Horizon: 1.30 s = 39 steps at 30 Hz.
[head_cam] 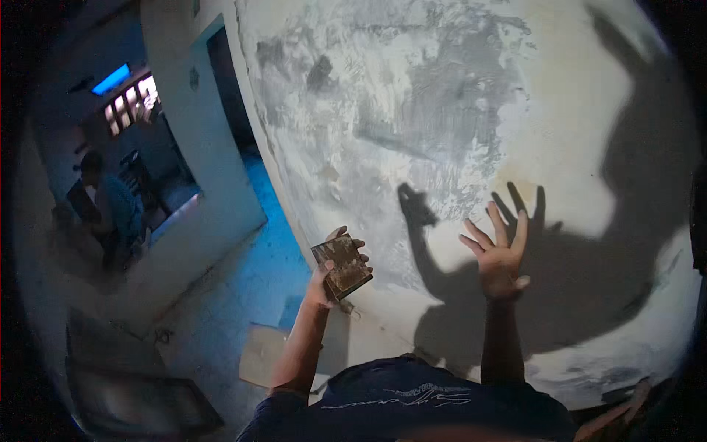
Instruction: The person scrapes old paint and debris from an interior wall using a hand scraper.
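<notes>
A flat, worn brown rectangular block [343, 265], possibly a sanding block, rests in my left hand [319, 286]. The thumb lies over its face and the fingertips curl around its far edge. My right hand [500, 262] is raised with its fingers spread and its palm turned towards me; nothing is in it. Before me stands a pale wall [563, 116] with a broad, uneven patch of grey-and-white filler or plaster [442, 83]. Dark shadows of my arms and body fall across the wall, and the right fingers' shadow lies close above that hand.
Left of the wall's edge are a dark doorway [232, 94] and a blue-lit floor [248, 293]. A tan flat sheet [259, 353] lies by my left forearm. Farther left, a person [116, 210] sits or stands near a barred window [131, 104]. A dark, blurred panel [138, 400] is at lower left.
</notes>
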### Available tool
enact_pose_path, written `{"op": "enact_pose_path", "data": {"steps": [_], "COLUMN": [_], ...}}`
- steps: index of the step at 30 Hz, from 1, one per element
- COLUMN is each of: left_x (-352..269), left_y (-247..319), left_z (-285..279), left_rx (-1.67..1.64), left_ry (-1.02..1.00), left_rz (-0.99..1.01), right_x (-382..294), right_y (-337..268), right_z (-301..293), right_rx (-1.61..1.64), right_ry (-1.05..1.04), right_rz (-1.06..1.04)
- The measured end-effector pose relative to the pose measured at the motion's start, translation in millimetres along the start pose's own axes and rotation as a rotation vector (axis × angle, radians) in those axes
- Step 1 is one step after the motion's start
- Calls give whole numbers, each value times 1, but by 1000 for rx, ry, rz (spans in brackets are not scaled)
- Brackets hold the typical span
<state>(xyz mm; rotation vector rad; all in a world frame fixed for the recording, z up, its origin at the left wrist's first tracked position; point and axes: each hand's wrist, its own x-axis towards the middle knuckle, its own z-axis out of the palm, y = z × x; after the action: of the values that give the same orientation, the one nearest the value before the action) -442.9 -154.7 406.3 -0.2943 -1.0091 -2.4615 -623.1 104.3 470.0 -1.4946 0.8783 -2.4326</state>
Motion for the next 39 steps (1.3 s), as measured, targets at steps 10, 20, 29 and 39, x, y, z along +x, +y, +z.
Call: {"op": "enact_pose_path", "data": {"steps": [10,20,29,39], "left_x": [-21,-100,-74,-104], "left_y": [-143,-148,-95,-23], "left_z": [-89,-65,-62,-79], "left_rx": [240,29,241,162], "left_ry": [313,387,183,257], "left_rz": [-653,-987,-829,-689], "right_x": [-95,-192,-156,-142], "right_y": [131,141,123,153], "right_z": [-4,9,23,53], "right_rx": [-896,-765,-540,-577], "right_ry": [-691,-490,-94,-121], "right_rz": [587,942,952,950]}}
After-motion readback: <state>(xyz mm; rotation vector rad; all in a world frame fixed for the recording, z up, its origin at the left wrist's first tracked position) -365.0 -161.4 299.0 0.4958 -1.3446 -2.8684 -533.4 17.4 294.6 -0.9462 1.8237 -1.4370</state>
